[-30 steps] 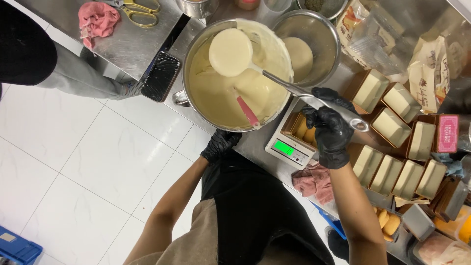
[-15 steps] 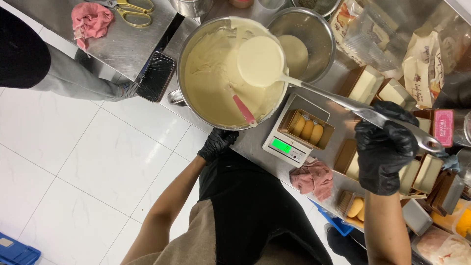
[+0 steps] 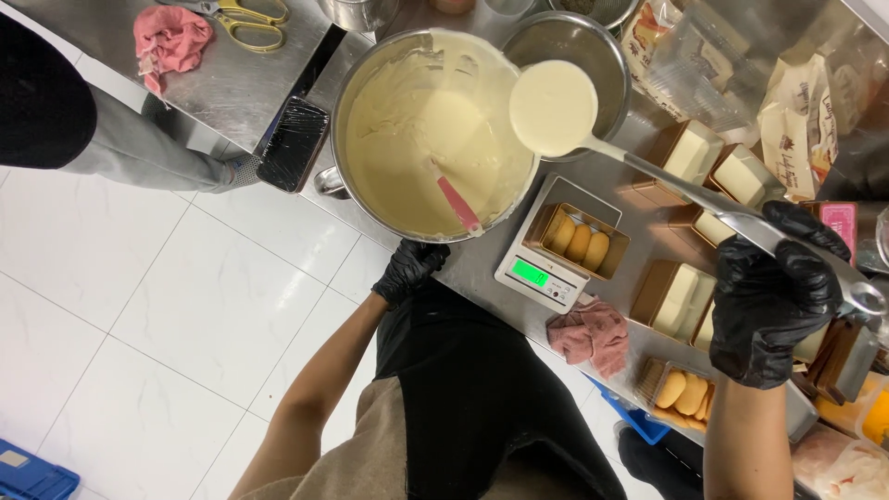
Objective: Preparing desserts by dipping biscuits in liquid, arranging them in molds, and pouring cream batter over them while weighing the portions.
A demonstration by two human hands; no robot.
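Ladle (image 3: 554, 108) is moving off big bowl (image 3: 435, 130) toward tin on scale (image 3: 576, 239); your right hand (image 3: 773, 296) is clenching handle, left hand (image 3: 407, 270) is gripping bowl edge. Tin is waiting for batter.

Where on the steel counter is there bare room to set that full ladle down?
Bare steel counter lies between the pink rag, yellow scissors and large batter bowl. Around the digital scale and gold loaf tins, by the right hand, it is crowded.

**Counting the kitchen things**

There is one big pot (image 3: 417, 130) of cream and one full ladle (image 3: 554, 107). One scale (image 3: 542, 274) sits at about 4 o'clock from the pot. Two pink cloths show (image 3: 169, 39) (image 3: 589, 333). One pair of yellow scissors (image 3: 243, 20) lies at 11 o'clock. Two black gloved hands show (image 3: 407, 270) (image 3: 776, 294).
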